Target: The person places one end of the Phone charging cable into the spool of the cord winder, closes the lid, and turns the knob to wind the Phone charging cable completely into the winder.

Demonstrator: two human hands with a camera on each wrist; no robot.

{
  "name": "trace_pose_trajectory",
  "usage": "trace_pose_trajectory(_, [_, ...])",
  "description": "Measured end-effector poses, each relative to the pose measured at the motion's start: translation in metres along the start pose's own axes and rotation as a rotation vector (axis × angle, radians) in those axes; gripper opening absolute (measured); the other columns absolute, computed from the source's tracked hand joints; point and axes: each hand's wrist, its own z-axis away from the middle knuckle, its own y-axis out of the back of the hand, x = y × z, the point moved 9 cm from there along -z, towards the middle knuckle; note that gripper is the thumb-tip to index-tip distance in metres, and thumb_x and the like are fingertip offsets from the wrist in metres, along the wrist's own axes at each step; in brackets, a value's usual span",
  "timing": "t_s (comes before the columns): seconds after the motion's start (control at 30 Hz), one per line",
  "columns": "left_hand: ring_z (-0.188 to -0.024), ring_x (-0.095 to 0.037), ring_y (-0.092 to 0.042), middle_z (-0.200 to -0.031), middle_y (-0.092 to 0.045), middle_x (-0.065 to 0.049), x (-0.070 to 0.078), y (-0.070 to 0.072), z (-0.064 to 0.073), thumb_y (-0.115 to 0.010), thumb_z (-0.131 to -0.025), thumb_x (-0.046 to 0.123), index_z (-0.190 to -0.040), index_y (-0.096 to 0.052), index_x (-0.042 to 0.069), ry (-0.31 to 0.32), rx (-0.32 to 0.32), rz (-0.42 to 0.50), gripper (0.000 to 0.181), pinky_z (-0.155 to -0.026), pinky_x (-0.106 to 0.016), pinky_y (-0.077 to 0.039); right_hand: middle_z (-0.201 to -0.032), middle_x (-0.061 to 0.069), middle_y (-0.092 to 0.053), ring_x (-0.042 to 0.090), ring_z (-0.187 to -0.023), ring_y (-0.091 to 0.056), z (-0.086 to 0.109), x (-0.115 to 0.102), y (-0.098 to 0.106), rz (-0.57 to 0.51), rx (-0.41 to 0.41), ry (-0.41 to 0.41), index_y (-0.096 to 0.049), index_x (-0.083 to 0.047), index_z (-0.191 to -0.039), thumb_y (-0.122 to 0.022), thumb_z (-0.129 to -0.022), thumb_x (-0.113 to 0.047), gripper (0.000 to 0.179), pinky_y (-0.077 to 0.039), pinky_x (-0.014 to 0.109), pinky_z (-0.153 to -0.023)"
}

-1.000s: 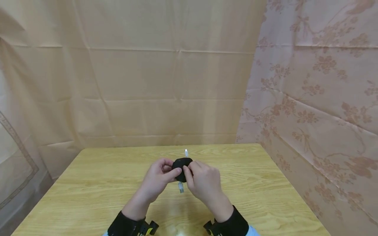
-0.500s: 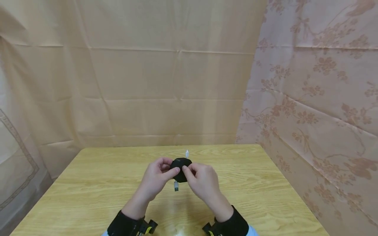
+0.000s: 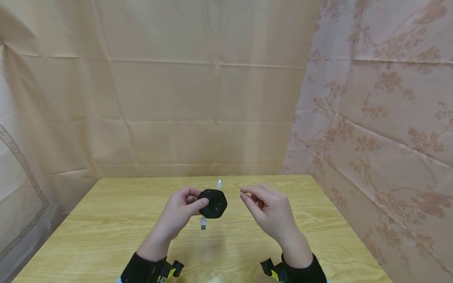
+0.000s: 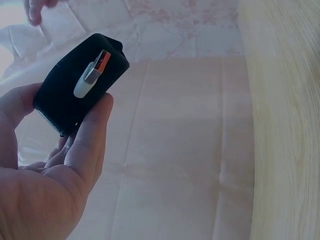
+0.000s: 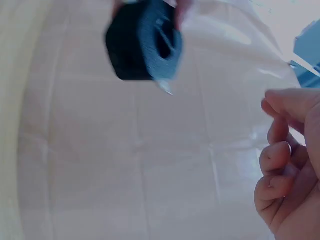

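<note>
A black, six-sided cable winder [image 3: 214, 204] with a recessed middle is held up by my left hand [image 3: 180, 210], which grips its left edge between thumb and fingers. From its near side a USB plug [image 3: 203, 224] pokes out; a smaller white plug [image 3: 219, 184] sticks out at the far side. The left wrist view gives the USB plug [image 4: 95, 72] at close range, coming out of the winder's side wall. My right hand [image 3: 270, 210] is apart from the winder, to its right, with loosely bent fingers and nothing in them. In the right wrist view the winder [image 5: 142, 42] is blurred.
A light wood-grain table [image 3: 106, 220] lies below both hands. Behind it hangs a beige cloth [image 3: 194, 98], and a flower-patterned cloth [image 3: 371, 137] hangs along the right side. Both wrists wear black bands with small cameras.
My right hand has let go of the winder and moved away to the right. The left hand still holds the winder, now slightly further left, so more of its face shows.
</note>
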Motion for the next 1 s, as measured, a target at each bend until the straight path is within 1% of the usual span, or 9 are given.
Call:
trace_pose_trajectory(0.07, [-0.093, -0.028, -0.071, -0.097, -0.070, -0.019, -0.001, 0.000, 0.000, -0.074, -0.094, 0.009, -0.115, -0.058, -0.010, 0.005, -0.009, 0.002, 0.033, -0.080, -0.038, -0.060, -0.079, -0.008, -0.062, 0.005, -0.056, -0.045, -0.001, -0.006, 0.006, 0.044, 0.002, 0.055, -0.078, -0.014, -0.103, -0.072, -0.097, -0.019, 0.010, -0.038, 0.014, -0.050])
trace_pose_trajectory(0.13, [-0.093, -0.028, -0.072, -0.098, -0.070, -0.019, -0.002, 0.000, -0.001, -0.073, -0.094, 0.009, -0.115, -0.058, -0.010, 0.009, -0.016, 0.005, 0.032, -0.080, -0.038, -0.060, -0.080, -0.007, -0.062, 0.006, -0.055, -0.045, -0.002, -0.011, 0.009, 0.083, 0.001, 0.108, -0.078, -0.015, -0.104, -0.068, -0.100, -0.027, 0.016, -0.038, 0.014, -0.049])
trace_pose_trajectory(0.23, [-0.092, -0.029, -0.072, -0.098, -0.071, -0.019, -0.005, 0.000, -0.002, -0.072, -0.095, 0.009, -0.113, -0.058, -0.010, 0.016, -0.022, 0.006, 0.030, -0.079, -0.039, -0.060, -0.081, -0.005, -0.062, 0.007, -0.054, -0.047, -0.002, -0.016, 0.010, 0.131, -0.016, 0.168, -0.078, -0.016, -0.103, -0.065, -0.102, -0.032, 0.021, -0.039, 0.015, -0.048])
trace_pose_trajectory(0.37, [-0.091, -0.029, -0.072, -0.098, -0.071, -0.019, -0.009, 0.000, -0.003, -0.072, -0.095, 0.008, -0.111, -0.059, -0.009, 0.026, -0.030, 0.013, 0.027, -0.078, -0.040, -0.060, -0.082, -0.004, -0.062, 0.008, -0.055, -0.050, -0.001, -0.016, 0.007, 0.188, -0.062, 0.201, -0.079, -0.017, -0.103, -0.068, -0.100, -0.030, 0.017, -0.040, 0.018, -0.047])
trace_pose_trajectory(0.47, [-0.091, -0.030, -0.073, -0.099, -0.071, -0.020, -0.009, -0.002, -0.004, -0.072, -0.095, 0.009, -0.110, -0.059, -0.009, 0.024, -0.046, 0.022, 0.026, -0.078, -0.040, -0.060, -0.084, -0.004, -0.063, 0.009, -0.057, -0.053, 0.001, -0.015, 0.002, 0.216, -0.094, 0.219, -0.079, -0.018, -0.103, -0.076, -0.094, -0.023, 0.011, -0.043, 0.019, -0.048])
trace_pose_trajectory(0.53, [-0.091, -0.030, -0.073, -0.099, -0.071, -0.020, -0.009, -0.004, -0.004, -0.072, -0.095, 0.009, -0.110, -0.059, -0.009, 0.025, -0.062, 0.027, 0.027, -0.079, -0.040, -0.060, -0.084, -0.004, -0.063, 0.009, -0.058, -0.054, 0.002, -0.014, -0.002, 0.222, -0.113, 0.223, -0.079, -0.019, -0.104, -0.081, -0.088, -0.018, 0.016, -0.043, 0.020, -0.048])
trace_pose_trajectory(0.67, [-0.091, -0.031, -0.073, -0.100, -0.071, -0.021, -0.009, -0.007, -0.004, -0.071, -0.096, 0.011, -0.111, -0.058, -0.011, 0.019, -0.090, 0.025, 0.030, -0.079, -0.040, -0.060, -0.084, -0.004, -0.062, 0.009, -0.061, -0.054, 0.005, -0.012, -0.018, 0.212, -0.164, 0.221, -0.079, -0.019, -0.103, -0.084, -0.084, -0.014, 0.020, -0.045, 0.020, -0.051])
trace_pose_trajectory(0.83, [-0.092, -0.031, -0.073, -0.101, -0.072, -0.021, -0.012, -0.011, -0.004, -0.070, -0.097, 0.011, -0.112, -0.058, -0.012, 0.030, -0.115, 0.022, 0.031, -0.079, -0.039, -0.060, -0.081, -0.005, -0.060, 0.006, -0.059, -0.048, 0.014, -0.009, -0.050, 0.202, -0.248, 0.220, -0.081, -0.021, -0.097, -0.085, -0.083, -0.011, 0.018, -0.039, 0.016, -0.051])
trace_pose_trajectory(1.0, [-0.089, -0.029, -0.072, -0.095, -0.072, -0.018, -0.017, -0.014, -0.003, -0.073, -0.095, 0.012, -0.109, -0.061, -0.010, 0.048, -0.121, -0.027, 0.029, -0.075, -0.037, -0.061, -0.079, -0.007, -0.060, 0.002, -0.057, -0.047, 0.026, -0.004, -0.078, 0.220, -0.309, 0.202, -0.083, -0.027, -0.096, -0.089, -0.079, -0.015, 0.022, -0.036, 0.011, -0.051])
